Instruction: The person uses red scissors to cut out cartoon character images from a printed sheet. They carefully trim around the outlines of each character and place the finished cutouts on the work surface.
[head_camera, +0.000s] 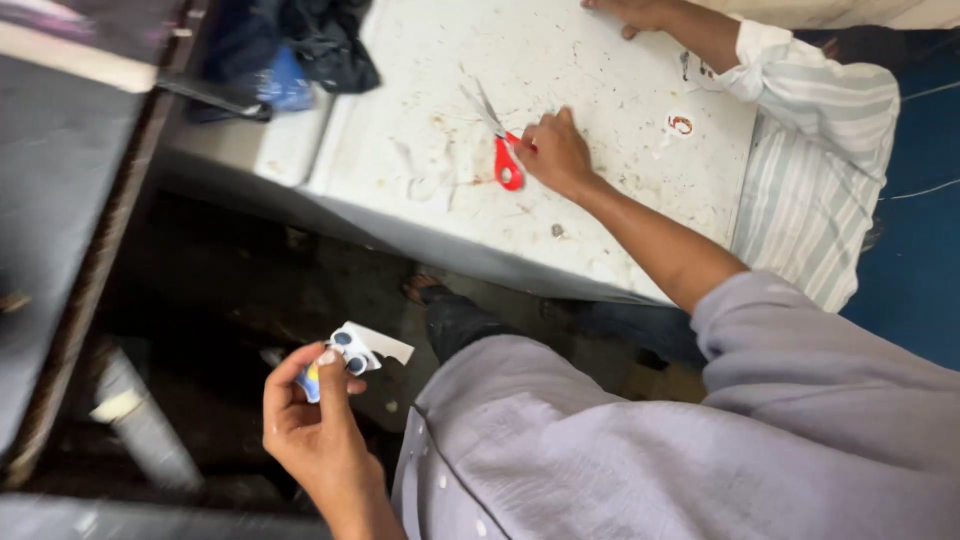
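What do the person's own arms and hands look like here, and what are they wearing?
Both hands are bare, with no gloves, rings or watch in view. The left hand shows a bare wrist and forearm at the picture's lower edge. The right hand has a bare forearm up to a loose pale lilac-grey sleeve, matching the shirt.

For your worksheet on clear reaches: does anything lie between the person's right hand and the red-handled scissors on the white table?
Nothing visible does. The right hand already rests against the red handles of the scissors on the white table. The other person's hand stays at the far edge, apart.
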